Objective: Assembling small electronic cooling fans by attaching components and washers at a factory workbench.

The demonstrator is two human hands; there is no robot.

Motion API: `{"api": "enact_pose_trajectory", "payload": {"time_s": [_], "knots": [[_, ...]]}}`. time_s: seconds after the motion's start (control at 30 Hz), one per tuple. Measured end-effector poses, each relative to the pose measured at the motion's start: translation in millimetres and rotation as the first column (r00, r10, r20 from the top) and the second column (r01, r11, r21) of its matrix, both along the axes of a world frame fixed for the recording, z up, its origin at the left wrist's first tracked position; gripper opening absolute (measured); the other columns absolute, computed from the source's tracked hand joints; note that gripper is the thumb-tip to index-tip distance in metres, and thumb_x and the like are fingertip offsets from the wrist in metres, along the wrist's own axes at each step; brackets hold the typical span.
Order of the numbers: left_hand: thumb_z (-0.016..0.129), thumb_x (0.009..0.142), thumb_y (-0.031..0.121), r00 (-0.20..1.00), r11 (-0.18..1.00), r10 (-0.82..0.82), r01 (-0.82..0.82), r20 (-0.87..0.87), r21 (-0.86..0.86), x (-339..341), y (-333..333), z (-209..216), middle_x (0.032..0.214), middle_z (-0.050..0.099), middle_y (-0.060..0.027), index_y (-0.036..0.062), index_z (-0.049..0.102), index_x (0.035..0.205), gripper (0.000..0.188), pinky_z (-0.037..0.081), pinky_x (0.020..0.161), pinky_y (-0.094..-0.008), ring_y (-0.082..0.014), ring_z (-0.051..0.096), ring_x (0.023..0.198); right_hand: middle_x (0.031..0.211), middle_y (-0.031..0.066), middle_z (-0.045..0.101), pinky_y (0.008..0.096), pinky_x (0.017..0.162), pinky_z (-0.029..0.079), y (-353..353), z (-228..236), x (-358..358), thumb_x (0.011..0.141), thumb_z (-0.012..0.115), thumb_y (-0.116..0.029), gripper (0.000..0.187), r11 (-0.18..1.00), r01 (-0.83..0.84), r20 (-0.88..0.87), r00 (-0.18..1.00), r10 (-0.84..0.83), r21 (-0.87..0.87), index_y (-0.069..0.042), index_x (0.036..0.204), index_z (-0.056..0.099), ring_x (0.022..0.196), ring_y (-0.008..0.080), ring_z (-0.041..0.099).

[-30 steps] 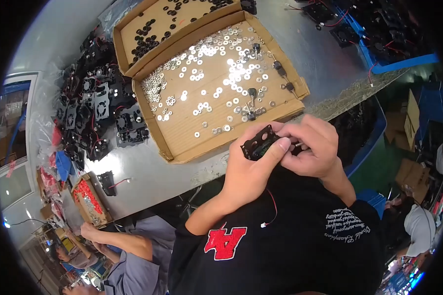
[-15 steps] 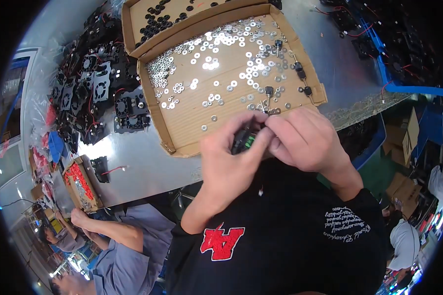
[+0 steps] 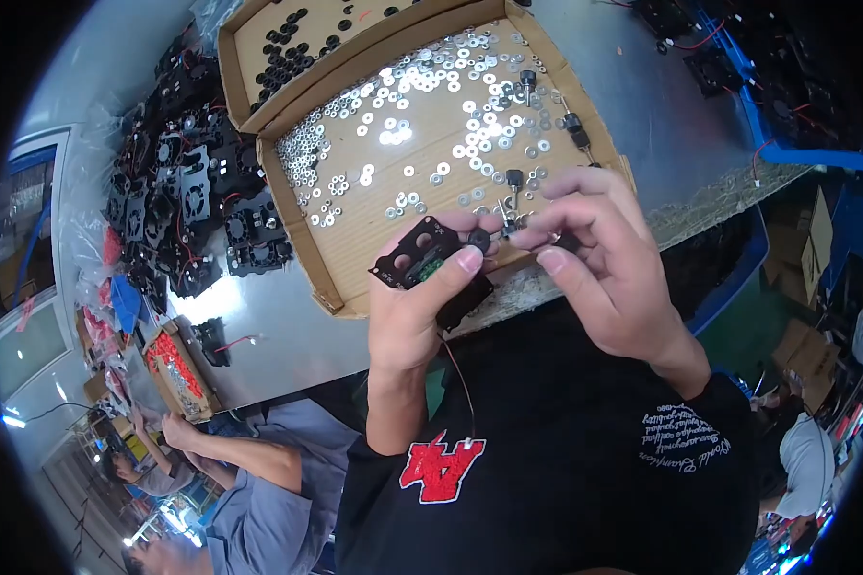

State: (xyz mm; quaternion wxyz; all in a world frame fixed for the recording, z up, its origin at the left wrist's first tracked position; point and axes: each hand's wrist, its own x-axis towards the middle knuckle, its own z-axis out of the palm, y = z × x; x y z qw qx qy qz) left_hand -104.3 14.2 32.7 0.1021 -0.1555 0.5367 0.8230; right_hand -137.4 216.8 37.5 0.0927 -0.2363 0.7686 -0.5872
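Note:
My left hand (image 3: 414, 311) is closed on a black plate assembly (image 3: 408, 251) with two round holes and a green part; a thin wire hangs from it. Under the left thumb is a small round black cap (image 3: 478, 240). My right hand (image 3: 609, 273), fingers curled, is apart from the plate at the near edge of a cardboard tray (image 3: 350, 206). Something small and dark shows between its thumb and fingers, too hidden to name. In the tray lie many flat metal washers (image 3: 393, 134) and a few black-headed shaft parts (image 3: 515, 179) near the right fingers.
Another cardboard tray (image 3: 249, 59) behind holds black rings. Black fan assemblies (image 3: 197, 182) crowd the metal table's left side. A blue-edged bin (image 3: 786, 153) with more fans is at right. A co-worker's arm (image 3: 235, 455) is at lower left beside a box of red parts (image 3: 197, 407).
My hands have moved apart. The right hand has loosened from the assembly and shifted slightly right, while the left has turned the assembly so its black plate and wire show.

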Motion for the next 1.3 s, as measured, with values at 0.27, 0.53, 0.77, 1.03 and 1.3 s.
{"api": "enact_pose_trajectory", "payload": {"time_s": [0.27, 0.53, 0.77, 1.03, 1.3], "knots": [[0.071, 0.088, 0.005, 0.978, 0.968, -0.188, 0.168, -0.095, -0.187, 0, -4, 11, 0.105, 0.071, -0.013, -0.0063, 0.066, 0.109, 0.024, 0.052, 0.089, -0.0299, -0.0163, 0.066, 0.096, 0.105, 0.02, 0.069, 0.0261, 0.08, 0.058, 0, -5, 2, 0.084, 0.071, 0.009, 0.042, 0.985, 0.027, -0.076, 0.996, -0.04, -0.17, 0.009, 0.122, 0.054, 0.095, 0.0214, 0.071], [0.072, 0.087, 0.005, 0.975, 0.97, -0.215, 0.204, -0.065, -0.134, 3, 2, 14, 0.093, 0.069, -0.0057, -0.003, 0.069, 0.107, 0.021, 0.05, 0.078, -0.0245, -0.0108, 0.063, 0.084, 0.098, 0.0176, 0.072, 0.0271, 0.072, 0.058, 2, -7, 15, 0.079, 0.079, 0.003, 0.033, 0.961, 0.165, -0.15, 0.968, -0.2, -0.222, 0.006, 0.107, 0.062, 0.088, 0.0181, 0.072], [0.074, 0.087, 0.006, 0.952, 0.942, -0.289, 0.264, -0.098, -0.208, 10, -2, 15, 0.094, 0.07, -0.0063, -0.0037, 0.068, 0.108, 0.024, 0.051, 0.076, -0.0233, -0.0104, 0.063, 0.083, 0.086, 0.0147, 0.073, 0.0291, 0.065, 0.056, -3, 0, 11, 0.071, 0.085, -0.003, 0.023, 0.993, 0.092, -0.474, 0.873, -0.114, -0.069, 0.002, 0.089, 0.072, 0.076, 0.0235, 0.072], [0.071, 0.089, 0.003, 0.952, 0.945, -0.298, 0.285, -0.064, -0.158, 14, -4, 18, 0.101, 0.071, -0.0094, -0.0033, 0.067, 0.109, 0.022, 0.053, 0.085, -0.0273, -0.0127, 0.065, 0.092, 0.086, 0.0171, 0.072, 0.0296, 0.065, 0.056, 9, 8, 1, 0.071, 0.083, 0.001, 0.023, 0.997, 0.068, -0.498, 0.864, -0.08, -0.043, 0.002, 0.091, 0.072, 0.078, 0.0258, 0.072], [0.077, 0.083, 0.008, 0.963, 0.946, -0.267, 0.256, -0.032, -0.197, 11, 6, 21, 0.094, 0.072, -0.0094, -0.0058, 0.064, 0.115, 0.037, 0.052, 0.079, -0.0259, -0.0126, 0.066, 0.084, 0.087, 0.0158, 0.072, 0.0298, 0.065, 0.056, 11, -1, 8, 0.071, 0.083, 0.001, 0.024, 0.999, -0.006, -0.469, 0.883, -0.015, -0.043, 0.002, 0.093, 0.071, 0.076, 0.0247, 0.072]]}}
